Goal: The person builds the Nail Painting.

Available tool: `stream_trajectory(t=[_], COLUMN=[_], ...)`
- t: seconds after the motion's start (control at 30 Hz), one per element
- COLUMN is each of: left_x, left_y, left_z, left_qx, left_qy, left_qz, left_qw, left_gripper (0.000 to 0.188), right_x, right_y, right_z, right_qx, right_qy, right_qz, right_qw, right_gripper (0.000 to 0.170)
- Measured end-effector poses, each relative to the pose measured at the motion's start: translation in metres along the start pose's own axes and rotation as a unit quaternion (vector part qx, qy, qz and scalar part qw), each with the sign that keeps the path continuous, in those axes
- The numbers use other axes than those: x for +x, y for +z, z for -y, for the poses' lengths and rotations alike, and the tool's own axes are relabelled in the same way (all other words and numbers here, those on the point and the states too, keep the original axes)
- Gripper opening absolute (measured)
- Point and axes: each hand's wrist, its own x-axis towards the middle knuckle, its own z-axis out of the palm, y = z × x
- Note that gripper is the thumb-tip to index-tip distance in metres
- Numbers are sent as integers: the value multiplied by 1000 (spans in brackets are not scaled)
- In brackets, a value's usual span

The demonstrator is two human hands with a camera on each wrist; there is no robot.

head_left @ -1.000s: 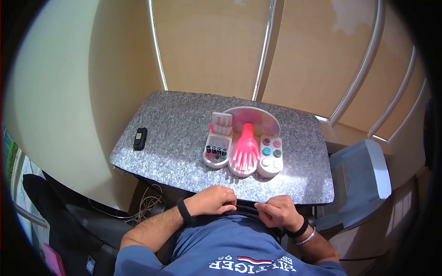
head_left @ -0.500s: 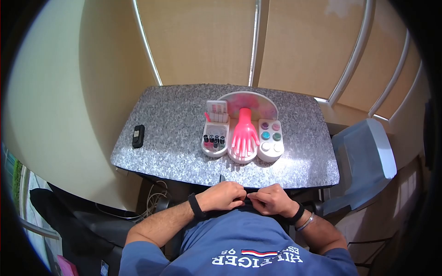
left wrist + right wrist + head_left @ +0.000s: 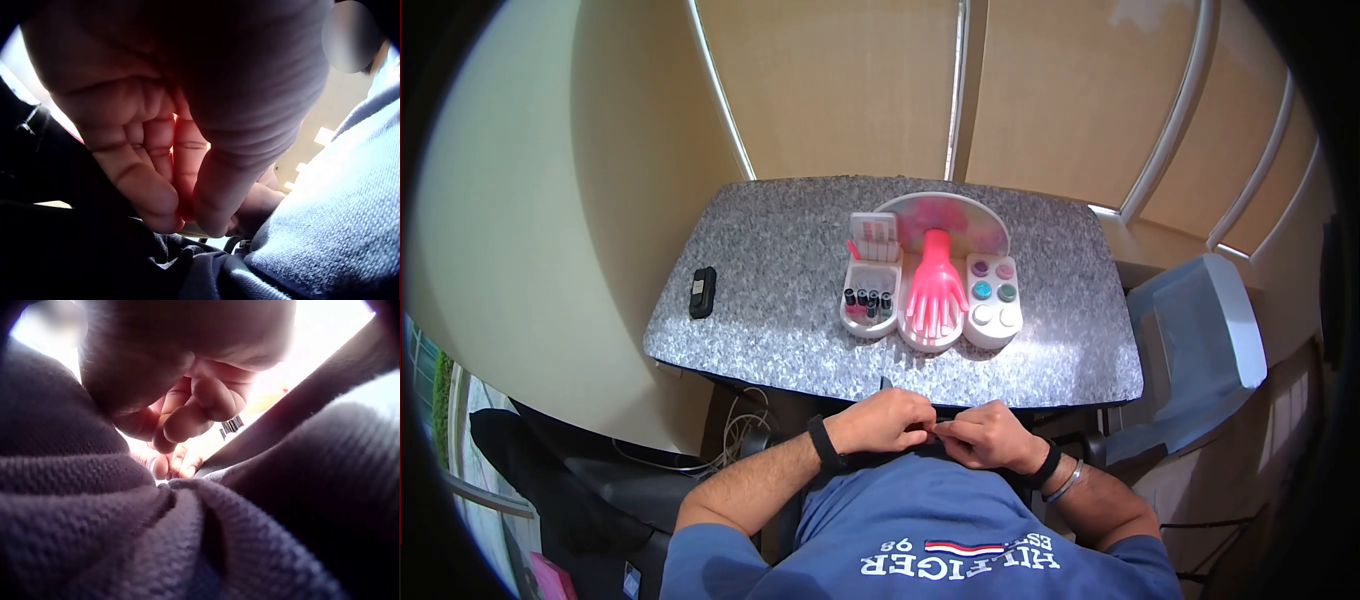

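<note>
In the head view my left hand (image 3: 885,420) and right hand (image 3: 988,436) meet over my lap at the table's front edge, fingertips close together. Both have loosely curled fingers, and no object shows between them. The left wrist view has the left thumb (image 3: 215,200) beside the fingertips, just above dark cloth. Curled right fingers (image 3: 187,419) hang over folds of the blue shirt (image 3: 81,506) in the right wrist view. Beyond the hands, a pink model hand (image 3: 937,280) with spread fingers lies on a white manicure stand (image 3: 930,345).
Several small dark-capped bottles (image 3: 870,304) stand in the stand's left tray. Purple, pink, teal, green and white pots (image 3: 982,290) fill its right part. A black case (image 3: 702,293) lies at the left on the grey speckled table (image 3: 770,260). A pale blue chair (image 3: 1200,340) stands right.
My two hands have come together from a small gap, the left moving right. The head view has shifted, so the table and stand sit higher in it. The stand keeps its place.
</note>
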Motion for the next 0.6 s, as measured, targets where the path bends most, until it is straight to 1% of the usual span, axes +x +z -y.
stream_trajectory(t=[0.2, 0.3, 0.6], left_x=[1, 1, 1], left_y=[0, -1, 2], left_z=[0, -1, 2], left_qx=[-6, -9, -3], left_qy=[-4, -6, -3], left_qz=[3, 5, 2], left_qw=[1000, 1000, 1000], left_gripper=[16, 16, 16], right_x=[0, 1, 3], right_y=[-1, 2, 2], right_z=[2, 0, 0], right_qx=[-5, 6, 17], right_qy=[4, -10, -9], right_qz=[4, -20, -18], right_qw=[1000, 1000, 1000], right_gripper=[15, 20, 19])
